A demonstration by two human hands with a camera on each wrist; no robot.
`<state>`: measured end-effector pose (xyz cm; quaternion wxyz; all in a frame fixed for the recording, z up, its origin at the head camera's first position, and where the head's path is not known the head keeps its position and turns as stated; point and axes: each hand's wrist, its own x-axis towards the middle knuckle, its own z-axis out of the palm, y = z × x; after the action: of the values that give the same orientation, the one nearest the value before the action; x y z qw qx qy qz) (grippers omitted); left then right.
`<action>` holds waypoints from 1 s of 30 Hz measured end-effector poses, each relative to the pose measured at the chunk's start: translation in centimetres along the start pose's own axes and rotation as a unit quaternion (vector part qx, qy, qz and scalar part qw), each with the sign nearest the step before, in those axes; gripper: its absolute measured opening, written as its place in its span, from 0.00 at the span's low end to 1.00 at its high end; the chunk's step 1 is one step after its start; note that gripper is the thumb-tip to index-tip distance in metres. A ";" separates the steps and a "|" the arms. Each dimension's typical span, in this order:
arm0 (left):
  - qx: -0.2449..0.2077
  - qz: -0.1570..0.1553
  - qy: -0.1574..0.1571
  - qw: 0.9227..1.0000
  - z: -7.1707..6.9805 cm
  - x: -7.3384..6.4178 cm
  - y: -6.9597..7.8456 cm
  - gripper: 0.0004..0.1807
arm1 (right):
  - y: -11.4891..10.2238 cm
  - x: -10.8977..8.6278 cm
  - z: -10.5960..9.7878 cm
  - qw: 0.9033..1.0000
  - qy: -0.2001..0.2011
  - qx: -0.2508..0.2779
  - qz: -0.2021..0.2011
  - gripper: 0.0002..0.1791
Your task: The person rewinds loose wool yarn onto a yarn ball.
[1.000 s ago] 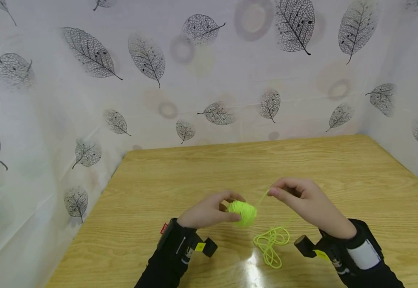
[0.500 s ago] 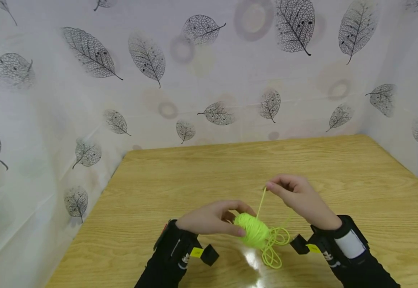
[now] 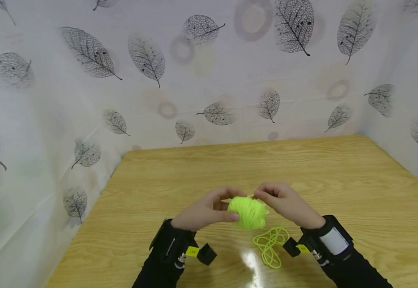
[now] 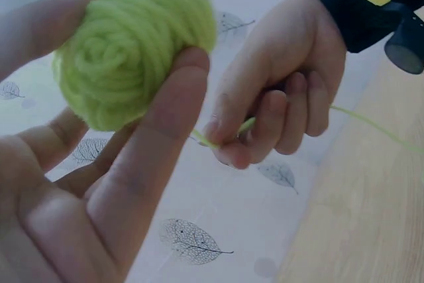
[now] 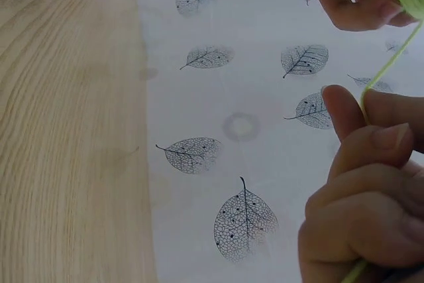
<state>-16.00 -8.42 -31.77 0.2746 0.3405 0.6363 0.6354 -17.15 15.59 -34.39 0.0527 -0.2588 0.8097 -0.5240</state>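
Observation:
A neon yellow-green ball of yarn [image 3: 249, 214] is gripped between the thumb and fingers of my left hand [image 3: 209, 210], above the table. The left wrist view shows the wound end of the ball [image 4: 112, 57] with fingers on both sides. My right hand [image 3: 288, 202] is just right of the ball and pinches the yarn strand [image 5: 392, 61] between thumb and forefinger. From that pinch the strand runs up to the ball in the right wrist view. Its other part passes through the curled fingers and trails away behind the hand. Loose loops of yarn [image 3: 271, 244] lie on the table below.
The wooden table [image 3: 180, 172] reaches back to a pale curtain [image 3: 230, 72] printed with dark leaf skeletons, which also lines the sides. Black camera mounts [image 3: 180, 248] sit on both wrists.
The right hand has come left and closer to the ball, still pinching the strand. The ball dipped and turned over the loose loops, then rose again in the left hand.

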 end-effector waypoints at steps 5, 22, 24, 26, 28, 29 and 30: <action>-0.012 0.007 0.070 0.997 -0.1 0.1 0.1 0.24 | 0.3 0.1 0.6 0.999 -0.030 -0.008 -0.011 0.11; 0.036 -0.001 0.268 0.963 0.0 1.0 -0.8 0.24 | -1.9 -0.6 2.4 0.992 -0.085 -0.073 -0.053 0.12; 0.057 -0.006 0.282 0.958 -0.1 1.1 -1.0 0.25 | -2.2 -0.7 2.4 0.992 -0.088 -0.076 -0.057 0.12; 0.079 -0.011 0.296 0.952 -0.3 1.1 -1.2 0.26 | -2.4 -0.8 2.4 0.991 -0.091 -0.079 -0.059 0.12; 0.102 -0.016 0.312 0.944 -0.5 1.1 -1.4 0.26 | -2.6 -0.9 2.3 0.990 -0.093 -0.084 -0.062 0.11; 0.113 -0.018 0.321 0.940 -0.6 1.1 -1.5 0.26 | -2.7 -0.9 2.3 0.990 -0.094 -0.084 -0.062 0.11; 0.126 -0.018 0.328 0.936 -0.8 1.1 -1.6 0.26 | -2.9 -1.0 2.3 0.990 -0.095 -0.084 -0.062 0.11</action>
<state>-17.48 -7.96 -33.27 0.0166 0.1334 0.7721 0.6211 -14.48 13.28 -33.06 0.0751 -0.3608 0.8245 -0.4294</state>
